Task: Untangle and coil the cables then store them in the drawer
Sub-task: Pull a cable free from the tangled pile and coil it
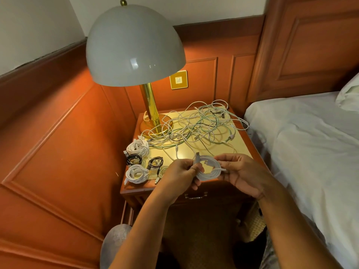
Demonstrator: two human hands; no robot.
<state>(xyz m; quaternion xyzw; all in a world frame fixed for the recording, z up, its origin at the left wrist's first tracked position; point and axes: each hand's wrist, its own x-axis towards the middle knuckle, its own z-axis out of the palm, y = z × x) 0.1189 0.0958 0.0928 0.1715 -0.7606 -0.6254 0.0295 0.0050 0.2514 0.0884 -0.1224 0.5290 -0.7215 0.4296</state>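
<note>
Above the front edge of the nightstand (242, 146), both hands hold a white cable coil (210, 172). My left hand (182, 174) pinches the coil's left side with a plug end sticking up. My right hand (240, 171) grips the coil's right side. A tangle of white, green and dark cables (196, 125) covers the back of the top. Several finished coils lie at the front left: a white coil (137, 147), a black coil (134, 158), another white coil (136, 173) and a dark coil (155, 163). The drawer handle (195, 196) shows below the hands; the drawer is closed.
A brass lamp (150, 105) with a grey dome shade (134, 47) stands at the nightstand's back left. A bed with white sheets (310, 144) borders the right side. Wood panelling (64, 136) lines the left and back walls.
</note>
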